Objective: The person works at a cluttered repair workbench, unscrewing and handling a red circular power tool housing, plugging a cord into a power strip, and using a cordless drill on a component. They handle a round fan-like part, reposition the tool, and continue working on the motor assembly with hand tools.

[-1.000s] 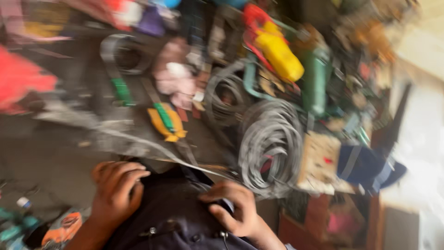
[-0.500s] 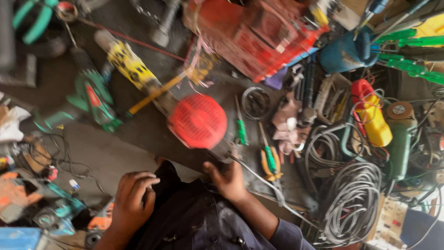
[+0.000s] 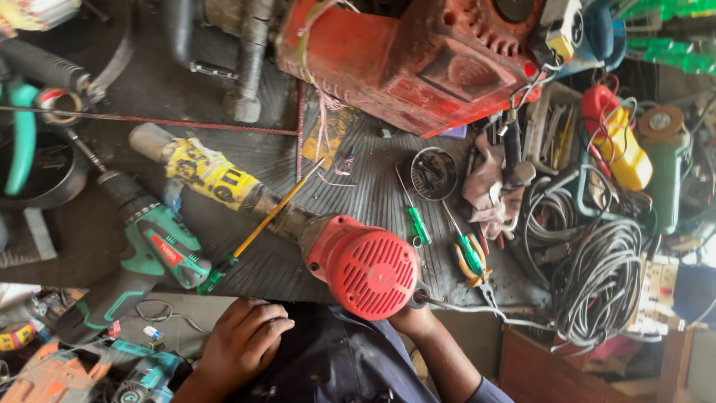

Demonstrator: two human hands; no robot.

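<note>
A long power tool lies across the ribbed black mat (image 3: 358, 194). Its vented red motor end (image 3: 365, 269) points toward me and yellow tape wraps its body (image 3: 212, 175). My right hand (image 3: 414, 322) sits at the red end where the grey cable leaves. Its fingers are tucked under the housing and seem closed on it. My left hand (image 3: 242, 337) rests with loosely bent fingers on dark cloth (image 3: 328, 358) at my lap and holds nothing. A yellow-shafted screwdriver (image 3: 268, 220) leans across the tool's neck.
A green cordless drill (image 3: 153, 254) lies to the left and a big red machine (image 3: 418, 60) at the back. To the right are green-handled screwdrivers (image 3: 418, 224), pliers (image 3: 473, 261), a round tin (image 3: 435, 173), grey cable coils (image 3: 597, 283) and a yellow-red tool (image 3: 619, 145). An orange tool (image 3: 45, 377) is at lower left.
The view has swung left and drawn closer to the bench. My right hand left the dark cloth and reached the red end of the tool, where it stays. My left hand stays on the cloth.
</note>
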